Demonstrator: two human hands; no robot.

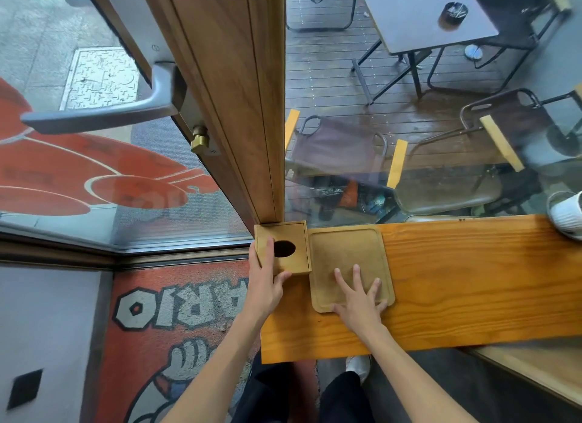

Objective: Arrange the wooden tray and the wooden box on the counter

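Note:
A small wooden box with a dark oval hole in its top stands at the counter's far left corner, against the wooden post. My left hand grips its left and near sides, thumb under the front edge. Right beside it lies a flat wooden tray with a raised rim and rounded corners, touching the box. My right hand rests flat on the tray's near part, fingers spread. Both sit on the orange wooden counter.
A white ribbed pot stands at the counter's far right. A window pane runs behind the counter, with chairs and a table outside. A wooden door post and a grey door handle are at the left.

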